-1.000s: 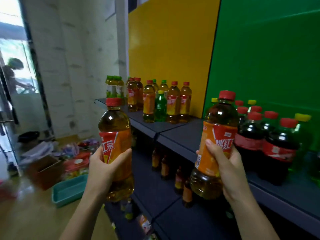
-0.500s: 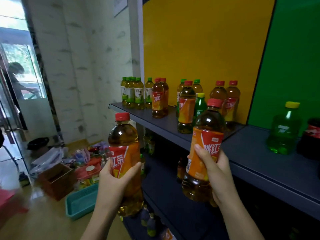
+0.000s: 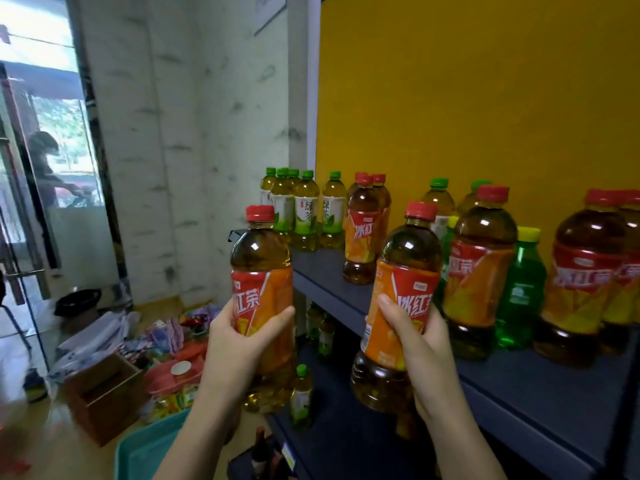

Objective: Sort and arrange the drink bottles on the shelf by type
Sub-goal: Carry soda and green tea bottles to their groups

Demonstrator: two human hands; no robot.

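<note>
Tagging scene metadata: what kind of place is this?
Probably a small shop or mock retail set: a dark shelf stocked with green tea bottles and iced tea bottles, a glass door at left, a cardboard box on the floor.

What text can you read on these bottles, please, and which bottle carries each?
"红茶": left tea bottle, in the left hand.
"冰红": right tea bottle, in the right hand.
"绿茶": green-capped bottle on the shelf.
"冰红": red-capped shelf bottle.
Label of the green soda bottle: too blurred.
</note>
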